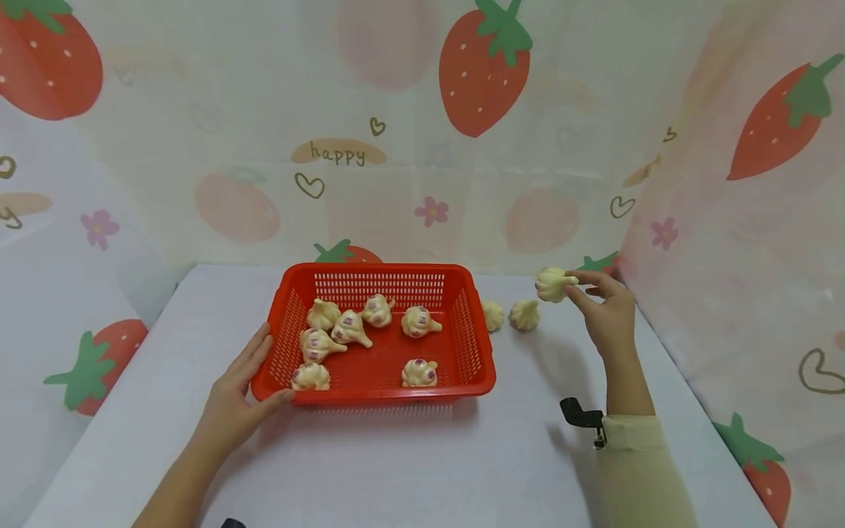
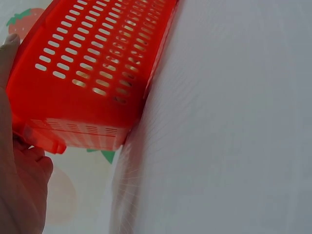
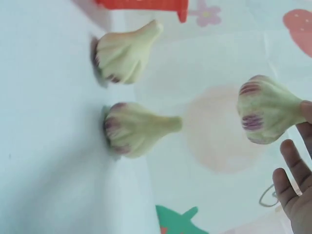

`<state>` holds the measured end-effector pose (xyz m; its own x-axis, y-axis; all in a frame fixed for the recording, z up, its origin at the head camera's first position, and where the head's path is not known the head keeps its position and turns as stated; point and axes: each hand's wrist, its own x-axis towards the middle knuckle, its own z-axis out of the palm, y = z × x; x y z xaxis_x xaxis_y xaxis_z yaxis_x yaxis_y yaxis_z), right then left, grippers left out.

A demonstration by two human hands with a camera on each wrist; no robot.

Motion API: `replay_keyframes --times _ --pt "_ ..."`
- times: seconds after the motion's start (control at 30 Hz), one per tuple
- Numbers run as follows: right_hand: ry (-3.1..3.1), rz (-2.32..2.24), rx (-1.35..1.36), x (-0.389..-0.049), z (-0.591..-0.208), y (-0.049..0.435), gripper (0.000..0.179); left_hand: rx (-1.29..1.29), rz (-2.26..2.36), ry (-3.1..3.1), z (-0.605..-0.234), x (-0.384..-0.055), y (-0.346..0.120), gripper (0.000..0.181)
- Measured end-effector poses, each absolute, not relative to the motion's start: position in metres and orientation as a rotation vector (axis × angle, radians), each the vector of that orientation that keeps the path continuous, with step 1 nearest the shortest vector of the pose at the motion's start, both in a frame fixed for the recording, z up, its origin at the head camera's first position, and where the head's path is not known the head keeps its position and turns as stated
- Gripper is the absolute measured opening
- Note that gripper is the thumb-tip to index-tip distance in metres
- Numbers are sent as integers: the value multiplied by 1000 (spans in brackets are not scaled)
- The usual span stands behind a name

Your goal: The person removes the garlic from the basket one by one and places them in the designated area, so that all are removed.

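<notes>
So the person's right hand (image 1: 609, 312) has a garlic bulb (image 1: 551, 284) pinched by its stem between thumb and fingertips, with a couple of other fingers loosely bent and off the bulb. That one's up in the air over the right side of the white table (image 1: 396, 469), well clear of the surface. Left hand (image 1: 231, 403) is hanging onto the near left corner of a red plastic basket (image 1: 372, 397), thumb on the front rim, fingers curled round the left edge. I count seven more bulbs (image 1: 350, 328) in there, mostly bunched on the left, with two over on the right. Two loose bulbs (image 1: 524, 315) sit on the table just right of the basket, the nearer one partly hidden behind its wall. Backdrop (image 1: 485, 73) is all strawberries, hearts and "happy" lettering, and there's a pale sleeve (image 1: 650, 469) on the right arm.
</notes>
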<state>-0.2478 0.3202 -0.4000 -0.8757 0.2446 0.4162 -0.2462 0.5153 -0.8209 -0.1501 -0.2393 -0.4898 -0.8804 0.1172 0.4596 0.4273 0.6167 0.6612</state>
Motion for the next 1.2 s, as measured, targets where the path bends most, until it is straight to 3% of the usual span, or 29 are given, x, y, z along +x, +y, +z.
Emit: replay_keyframes --times 0.67,1.2 --pt "-2350 1315 -165 -281 -449 355 30 -433 -1150 -2485 -490 -151 -239 96" --pt "-2491 1374 -265 -287 -469 368 33 -433 -1153 -2469 -492 -151 -239 95"
